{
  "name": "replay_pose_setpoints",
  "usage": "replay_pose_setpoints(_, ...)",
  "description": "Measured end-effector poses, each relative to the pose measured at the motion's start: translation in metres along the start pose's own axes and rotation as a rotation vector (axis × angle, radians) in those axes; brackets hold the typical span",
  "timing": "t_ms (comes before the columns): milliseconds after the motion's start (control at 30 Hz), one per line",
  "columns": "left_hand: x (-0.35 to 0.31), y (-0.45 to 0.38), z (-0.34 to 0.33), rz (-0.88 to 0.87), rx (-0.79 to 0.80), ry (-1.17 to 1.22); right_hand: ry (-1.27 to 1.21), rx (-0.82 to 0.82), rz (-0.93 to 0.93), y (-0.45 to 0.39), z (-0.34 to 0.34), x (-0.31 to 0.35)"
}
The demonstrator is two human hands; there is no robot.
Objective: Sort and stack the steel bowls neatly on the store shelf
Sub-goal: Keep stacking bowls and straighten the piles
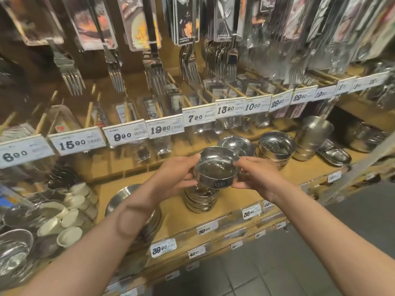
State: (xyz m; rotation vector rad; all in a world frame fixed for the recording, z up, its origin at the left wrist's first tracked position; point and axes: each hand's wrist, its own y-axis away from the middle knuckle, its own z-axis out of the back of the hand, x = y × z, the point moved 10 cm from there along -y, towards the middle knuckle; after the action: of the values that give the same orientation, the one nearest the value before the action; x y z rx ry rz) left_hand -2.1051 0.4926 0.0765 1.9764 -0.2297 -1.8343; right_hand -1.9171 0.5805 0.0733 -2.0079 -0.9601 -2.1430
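Note:
A small steel bowl (217,168) with a dark label on its side is held upright between both hands, just above a short stack of steel bowls (201,199) on the wooden shelf (177,212). My left hand (177,174) grips its left rim and my right hand (254,175) grips its right side. Behind it a shallow steel dish (236,144) leans on the shelf, and a second stack of bowls (275,147) stands to the right. Wider steel bowls (126,196) sit at the left, partly hidden by my left forearm.
Tall steel cups (310,135) and oval trays (335,154) stand at the far right. White ceramic ramekins (70,212) and glass bowls (15,246) fill the left end. Packaged forks (154,69) hang above a row of price tags (164,129). Grey floor tiles lie below the shelf edge.

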Motion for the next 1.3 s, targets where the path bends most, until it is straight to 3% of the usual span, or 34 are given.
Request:
replay_pose_setpoints(167, 0.016, -0.004, 0.024, 0.022, -0.225, -0.124, 0.105, 0.0, 0.025, -0.029, -0.015, -0.01)
replay_pose_setpoints(433, 0.039, -0.007, 0.031, 0.041, -0.438, -0.031, 0.296, 0.083, 0.095, -0.074, -0.024, -0.019)
replay_pose_setpoints(733, 0.051, -0.011, 0.034, 0.027, -0.656, -0.107, 0.407, 0.183, 0.217, -0.093, -0.028, -0.015)
replay_pose_setpoints(933, 0.058, -0.01, 0.035, -0.012, -0.751, -0.096, 0.448, 0.167, 0.301, -0.093, -0.023, -0.015)
replay_pose_setpoints(1300, 0.052, -0.012, 0.034, 0.005, -0.765, -0.186, 0.451, 0.177, 0.261, -0.093, -0.023, -0.016)
